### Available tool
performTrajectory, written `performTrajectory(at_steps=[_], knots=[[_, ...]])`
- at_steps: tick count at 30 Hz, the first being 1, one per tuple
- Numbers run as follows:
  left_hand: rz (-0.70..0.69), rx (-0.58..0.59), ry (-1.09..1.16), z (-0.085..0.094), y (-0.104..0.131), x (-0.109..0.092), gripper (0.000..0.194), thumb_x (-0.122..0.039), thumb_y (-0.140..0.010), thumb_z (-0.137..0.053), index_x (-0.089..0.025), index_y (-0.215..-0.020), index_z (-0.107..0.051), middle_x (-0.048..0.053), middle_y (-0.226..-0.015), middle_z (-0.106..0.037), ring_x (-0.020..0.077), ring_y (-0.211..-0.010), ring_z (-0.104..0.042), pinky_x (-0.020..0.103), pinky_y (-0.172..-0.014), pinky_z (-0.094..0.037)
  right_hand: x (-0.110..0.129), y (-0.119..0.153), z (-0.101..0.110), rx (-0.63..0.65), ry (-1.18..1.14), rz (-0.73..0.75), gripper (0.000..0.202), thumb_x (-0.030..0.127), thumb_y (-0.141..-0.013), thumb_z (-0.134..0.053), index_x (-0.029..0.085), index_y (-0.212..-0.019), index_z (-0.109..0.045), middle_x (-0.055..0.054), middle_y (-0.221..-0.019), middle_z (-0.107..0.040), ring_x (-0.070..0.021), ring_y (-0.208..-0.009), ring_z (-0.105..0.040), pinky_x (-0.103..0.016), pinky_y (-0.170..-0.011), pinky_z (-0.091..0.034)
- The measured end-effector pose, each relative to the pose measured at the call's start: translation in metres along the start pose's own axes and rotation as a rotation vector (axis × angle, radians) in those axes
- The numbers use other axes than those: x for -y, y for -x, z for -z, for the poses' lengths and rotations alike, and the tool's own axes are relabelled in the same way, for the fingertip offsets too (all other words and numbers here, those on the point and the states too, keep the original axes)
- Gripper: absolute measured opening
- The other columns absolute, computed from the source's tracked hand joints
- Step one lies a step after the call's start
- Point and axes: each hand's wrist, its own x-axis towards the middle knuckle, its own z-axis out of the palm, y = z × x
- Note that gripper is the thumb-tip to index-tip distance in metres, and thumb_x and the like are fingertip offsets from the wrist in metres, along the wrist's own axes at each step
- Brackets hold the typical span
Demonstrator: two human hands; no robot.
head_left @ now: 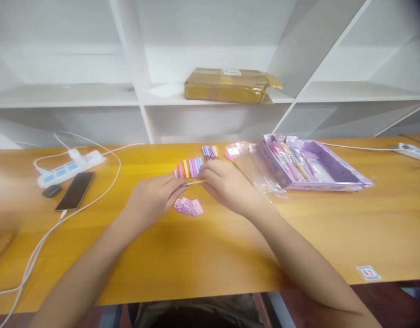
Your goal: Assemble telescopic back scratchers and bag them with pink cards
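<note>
Well left of the fingers lies a phone (75,191). The left hand (155,196) pinches the dark end of a thin stick (192,183), thumb and fingers nearly closed. Just beyond the fingertips, coloured sticks (186,168) stand in a row, probably for easy picking; pink cards (188,207) lie just nearer the body. The right hand (226,182) curls closed on the yellow end, presumably for steadiness. Farther right: a wrapper (252,161), then a purple box (336,186).

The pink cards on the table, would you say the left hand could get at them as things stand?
Probably yes: the pink cards lie just beside the left hand with nothing seen between, though it holds a thin stick-like item.
</note>
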Motion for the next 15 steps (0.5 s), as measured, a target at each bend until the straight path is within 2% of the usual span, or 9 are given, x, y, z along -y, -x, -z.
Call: performTrajectory(at_steps=[3, 6, 11, 15], knots=[[0.011, -0.064, -0.084, 0.025, -0.017, -0.014, 0.020, -0.033, -0.109, -0.057, -0.022, -0.112, -0.073, 0.002, -0.093, -0.079, 0.0161, -0.077, -0.072, 0.028, -0.065, -0.047, 0.006, -0.016, 0.035, -0.037, 0.003, -0.061, 0.008, 0.018, -0.106, -0.055, 0.019, -0.101, -0.061, -0.008, -0.104, -0.065, -0.0216, -0.095, -0.058, -0.036, -0.082, -0.045], [-0.015, -0.089, -0.116, 0.041, -0.014, -0.022, 0.019, -0.030, -0.108, -0.057, -0.023, -0.120, -0.071, 0.003, -0.098, -0.080, 0.0179, -0.085, -0.074, 0.029, -0.069, -0.049, 0.015, -0.016, 0.051, -0.079, 0.008, -0.042, 0.004, 0.019, -0.106, -0.057, 0.020, -0.107, -0.061, -0.008, -0.109, -0.066, -0.0223, -0.098, -0.059, -0.037, -0.084, -0.045], [-0.087, -0.117, -0.133, 0.049, 0.000, -0.023, 0.016, -0.025, -0.107, -0.058, -0.022, -0.117, -0.071, 0.004, -0.099, -0.079, 0.0197, -0.089, -0.075, 0.031, -0.074, -0.054, 0.027, -0.010, 0.044, -0.127, 0.079, 0.041, 0.010, 0.014, -0.106, -0.054, 0.020, -0.108, -0.061, -0.008, -0.106, -0.069, -0.0211, -0.093, -0.060, -0.037, -0.078, -0.044], [-0.004, -0.052, -0.028, 0.046, 0.003, -0.022, 0.023, -0.033, -0.108, -0.053, -0.026, -0.114, -0.074, 0.006, -0.098, -0.078, 0.0219, -0.093, -0.075, 0.032, -0.078, -0.057, 0.027, -0.011, 0.036, -0.091, 0.131, 0.078, 0.015, 0.015, -0.107, -0.051, 0.025, -0.101, -0.061, -0.005, -0.094, -0.068, -0.0208, -0.084, -0.056, -0.037, -0.074, -0.040]])
